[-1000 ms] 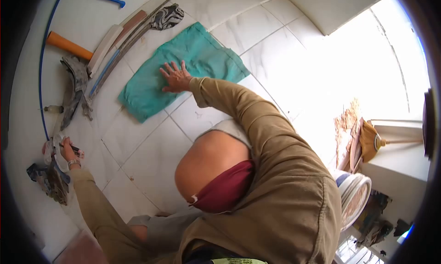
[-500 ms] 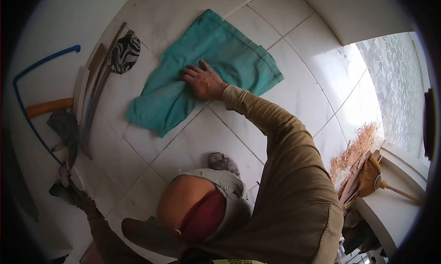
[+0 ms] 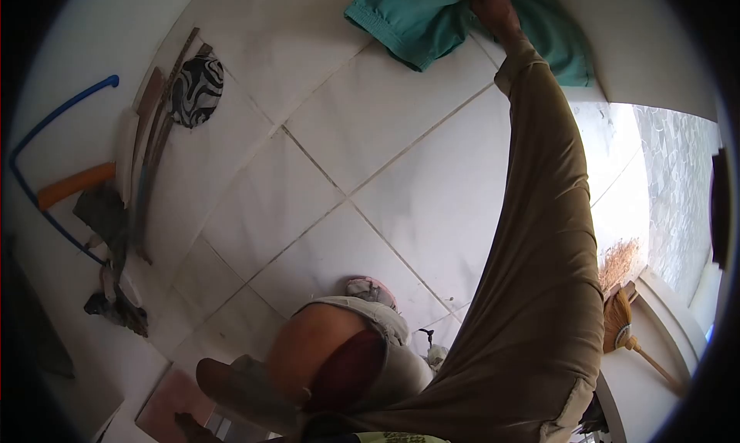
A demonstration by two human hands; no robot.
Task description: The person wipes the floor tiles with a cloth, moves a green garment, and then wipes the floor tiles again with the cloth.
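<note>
A teal cloth (image 3: 416, 27) with a gathered, elastic-looking edge, like a pair of shorts, lies bunched on the tiled floor at the top of the view. My right hand (image 3: 497, 13) is on it with the arm stretched far forward. Its fingers close on the fabric, though the fingertips are partly cut off by the top edge. At the bottom left, only a dark bit of my left hand (image 3: 187, 425) shows, by a reddish flat board (image 3: 173, 401). Its fingers cannot be made out.
Along the left wall lie a blue bow saw frame (image 3: 65, 104), an orange piece (image 3: 75, 184), dark rags (image 3: 104, 212), wooden strips (image 3: 158, 146) and a round patterned pad (image 3: 196, 91). A broom (image 3: 619, 320) and wood shavings (image 3: 619, 262) are at the right.
My right hand has moved forward and right, carrying the teal cloth from the middle floor to the top right. My left hand has drawn back from the rags toward the bottom edge.
</note>
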